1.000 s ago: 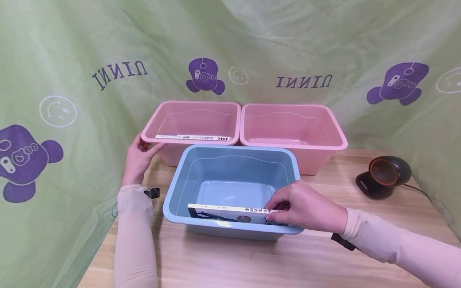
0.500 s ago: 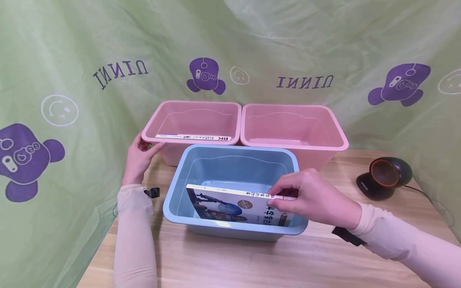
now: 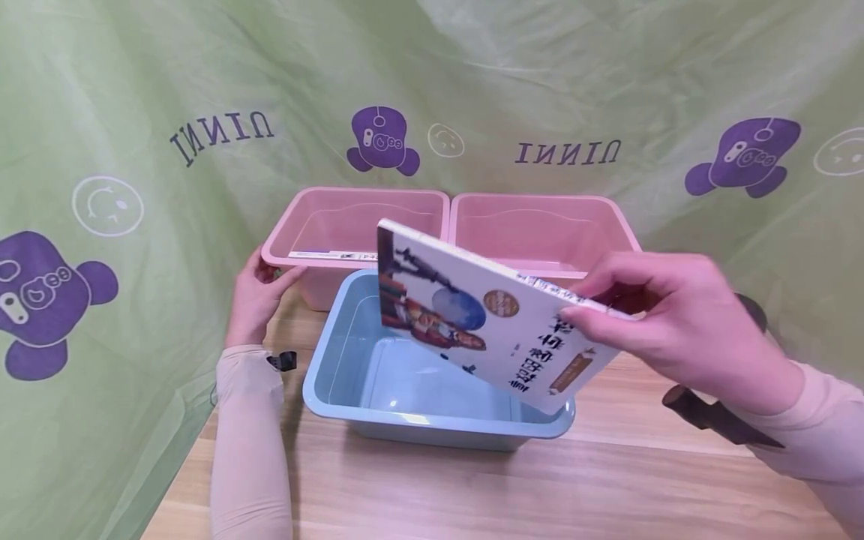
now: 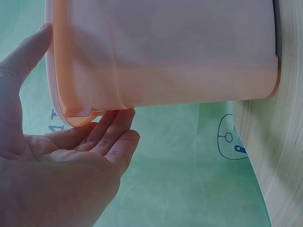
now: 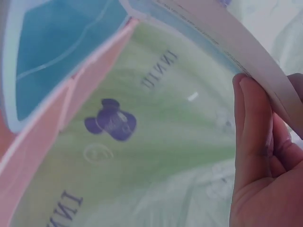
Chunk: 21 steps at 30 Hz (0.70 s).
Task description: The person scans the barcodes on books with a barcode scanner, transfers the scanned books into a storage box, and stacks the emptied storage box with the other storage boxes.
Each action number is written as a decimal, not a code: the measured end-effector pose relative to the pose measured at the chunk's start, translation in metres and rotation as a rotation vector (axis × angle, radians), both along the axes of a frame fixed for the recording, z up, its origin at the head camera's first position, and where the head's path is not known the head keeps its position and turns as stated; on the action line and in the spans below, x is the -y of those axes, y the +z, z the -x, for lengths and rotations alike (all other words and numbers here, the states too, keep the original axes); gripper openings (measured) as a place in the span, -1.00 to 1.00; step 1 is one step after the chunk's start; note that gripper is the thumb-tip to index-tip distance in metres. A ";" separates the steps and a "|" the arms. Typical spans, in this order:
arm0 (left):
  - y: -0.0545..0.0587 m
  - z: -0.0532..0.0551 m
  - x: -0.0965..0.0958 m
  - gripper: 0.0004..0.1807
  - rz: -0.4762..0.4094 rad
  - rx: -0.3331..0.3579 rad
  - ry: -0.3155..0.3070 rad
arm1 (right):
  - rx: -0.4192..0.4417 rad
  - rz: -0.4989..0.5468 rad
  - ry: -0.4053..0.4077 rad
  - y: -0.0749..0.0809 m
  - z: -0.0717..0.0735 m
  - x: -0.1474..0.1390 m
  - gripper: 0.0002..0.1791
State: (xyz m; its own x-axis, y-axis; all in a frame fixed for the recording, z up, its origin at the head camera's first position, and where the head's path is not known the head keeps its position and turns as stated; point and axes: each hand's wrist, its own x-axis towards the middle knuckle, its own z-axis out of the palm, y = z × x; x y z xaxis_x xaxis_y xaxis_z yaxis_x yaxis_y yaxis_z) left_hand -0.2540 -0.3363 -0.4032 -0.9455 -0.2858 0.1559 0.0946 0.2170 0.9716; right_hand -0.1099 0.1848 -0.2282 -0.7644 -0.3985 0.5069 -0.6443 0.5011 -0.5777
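Note:
My right hand [image 3: 695, 322] pinches a white paperback book [image 3: 466, 307] by its spine edge, thumb on the cover side. Tilted, with its far end higher, the book hangs over the blue bin [image 3: 439, 433], its lower corner near the bin's right rim. In the right wrist view, the fingers [image 5: 255, 127] press against the book [image 5: 236, 38]. At the left pink bin [image 3: 351, 193], my left hand [image 3: 256, 304] holds the rim's near corner. The left wrist view shows its thumb on the rim and its fingers under it. A thin book [image 3: 331, 256] stands inside that bin, partly hidden.
A second pink bin [image 3: 540, 214] stands beside the first, behind the blue one, partly covered by the book and right hand. A black device [image 3: 752, 311] is mostly hidden behind the right hand. Green printed curtain [image 3: 486, 90] encloses the wooden table [image 3: 378, 487].
My right hand has lifted the book up out of the blue bin, moving it right and tilting it. The left hand stays on the pink bin's corner.

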 end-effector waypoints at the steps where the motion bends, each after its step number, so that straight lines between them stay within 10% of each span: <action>1: 0.000 0.000 0.000 -0.08 -0.001 0.003 -0.002 | -0.002 0.011 -0.025 0.001 -0.001 -0.004 -0.65; 13: 0.000 0.002 0.001 -0.03 -0.005 0.026 -0.003 | 0.094 0.096 -0.316 -0.003 -0.011 -0.062 -0.79; 21: 0.000 0.002 0.001 -0.03 -0.034 0.020 -0.002 | 0.149 0.309 -0.262 -0.024 -0.011 -0.102 -0.74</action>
